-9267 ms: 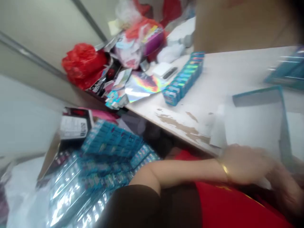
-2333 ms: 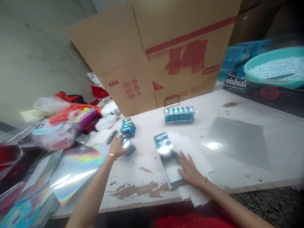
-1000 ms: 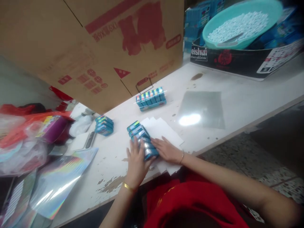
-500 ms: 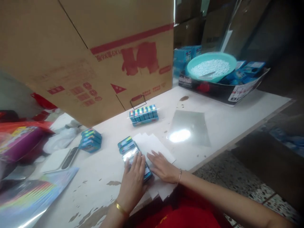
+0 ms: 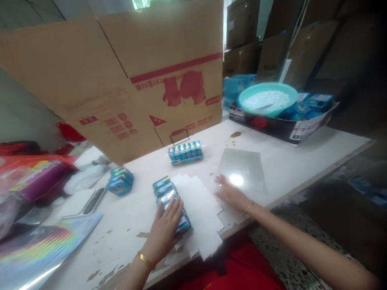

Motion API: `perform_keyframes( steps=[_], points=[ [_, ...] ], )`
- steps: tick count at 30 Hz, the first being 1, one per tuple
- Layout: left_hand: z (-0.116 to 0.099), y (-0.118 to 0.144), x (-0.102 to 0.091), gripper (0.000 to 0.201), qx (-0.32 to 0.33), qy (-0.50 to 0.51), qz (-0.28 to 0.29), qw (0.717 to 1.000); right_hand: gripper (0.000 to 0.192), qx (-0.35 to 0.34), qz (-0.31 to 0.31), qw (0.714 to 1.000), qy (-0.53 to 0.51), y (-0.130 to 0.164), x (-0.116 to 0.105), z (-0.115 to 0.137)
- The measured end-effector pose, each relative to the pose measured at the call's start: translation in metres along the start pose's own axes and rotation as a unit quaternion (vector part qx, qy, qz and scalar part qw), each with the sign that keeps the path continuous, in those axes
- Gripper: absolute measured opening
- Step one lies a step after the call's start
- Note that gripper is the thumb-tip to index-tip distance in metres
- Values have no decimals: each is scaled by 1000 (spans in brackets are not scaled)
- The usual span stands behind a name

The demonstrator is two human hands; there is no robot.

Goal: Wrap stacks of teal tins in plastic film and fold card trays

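My left hand point(image 5: 165, 220) lies over a short row of small blue boxes point(image 5: 163, 187), its fingers stretched across their tops. Part of the row is hidden under the palm. Right beside these boxes is a spread of overlapping white cards or paper sheets point(image 5: 201, 209). My right hand point(image 5: 232, 195), slightly blurred, is open with nothing in it, at the near left edge of a shiny clear sheet point(image 5: 252, 169); whether it touches the sheet I cannot tell.
A big cardboard carton point(image 5: 181, 40) stands behind a wrapped row of blue boxes point(image 5: 186, 154). More blue boxes point(image 5: 120, 181) are stacked left, near a white scale-like device point(image 5: 77, 203) and rainbow film point(image 5: 51, 249). Back right, a turquoise bowl point(image 5: 246, 105) of white pieces rests in a black tray point(image 5: 272, 131).
My right hand has moved right, off the white sheets and over to the clear sheet. My left hand stays on the blue boxes. The view has tilted up slightly.
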State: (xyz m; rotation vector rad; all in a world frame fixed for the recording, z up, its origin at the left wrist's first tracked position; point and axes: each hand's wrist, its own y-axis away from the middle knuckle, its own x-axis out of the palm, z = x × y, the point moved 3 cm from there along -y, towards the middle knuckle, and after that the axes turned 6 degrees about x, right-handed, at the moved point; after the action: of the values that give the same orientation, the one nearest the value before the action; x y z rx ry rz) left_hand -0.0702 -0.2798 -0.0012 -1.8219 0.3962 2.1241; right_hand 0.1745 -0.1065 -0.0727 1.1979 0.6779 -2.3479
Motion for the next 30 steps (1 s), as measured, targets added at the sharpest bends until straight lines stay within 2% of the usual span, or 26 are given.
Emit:
perform_keyframes(
  steps=[1, 3, 6, 8, 10, 12, 14, 16, 18, 19, 21, 22, 23, 24, 25, 27, 28, 30],
  points=[
    [4, 3, -2, 96, -1, 2, 0, 1000, 47, 27, -40, 999, 17, -7, -11, -21],
    [7, 6, -11, 94, -8, 10, -22, 1000, 37, 61, -61, 994, 64, -18, -30, -57],
    [-8, 0, -35, 90, -23, 48, -98, 994, 26, 71, 1, 992, 108, -26, -41, -91],
    [-30, -13, -49, 82, -17, 91, -129, 987, 19, 65, 45, 991, 107, -28, -38, -101],
    [-57, -30, -55, 73, 21, 136, -121, 983, 15, 63, 60, 991, 101, -30, -31, -105],
    [-80, -48, -49, 65, 68, 190, -98, 974, 16, 61, 63, 992, 96, -30, -26, -107],
    [-94, -65, -34, 58, 85, 270, -81, 956, 19, 58, 64, 992, 88, -32, -24, -109],
    [-101, -84, -14, 52, 52, 380, -65, 921, 20, 55, 66, 994, 74, -34, -24, -112],
    [-105, -107, 7, 46, -32, 512, -57, 857, 20, 54, 69, 995, 56, -38, -28, -112],
    [-105, -119, 16, 44, -90, 576, -61, 810, 21, 53, 70, 995, 46, -40, -31, -109],
    [-105, -143, 31, 47, -209, 682, -89, 695, 21, 51, 67, 996, 35, -41, -37, -94],
    [-104, -154, 36, 51, -256, 717, -104, 640, 20, 51, 63, 996, 34, -39, -41, -82],
    [-103, -164, 38, 55, -286, 740, -116, 597, 19, 50, 55, 997, 38, -36, -44, -68],
    [-101, -173, 39, 56, -300, 752, -125, 573, 16, 47, 48, 997, 43, -32, -45, -54],
    [-99, -179, 40, 55, -305, 755, -132, 565, 14, 46, 37, 997, 52, -27, -44, -40],
    [-94, -187, 40, 50, -298, 747, -144, 577, 12, 41, 10, 997, 61, -19, -39, -21],
    [-91, -187, 41, 48, -299, 744, -148, 579, 13, 43, -23, 999, 12, -16, -37, -17],
    [-89, -185, 45, 47, -301, 756, -142, 564, 18, 58, -61, 993, -77, -14, -35, -20]
  ],
)
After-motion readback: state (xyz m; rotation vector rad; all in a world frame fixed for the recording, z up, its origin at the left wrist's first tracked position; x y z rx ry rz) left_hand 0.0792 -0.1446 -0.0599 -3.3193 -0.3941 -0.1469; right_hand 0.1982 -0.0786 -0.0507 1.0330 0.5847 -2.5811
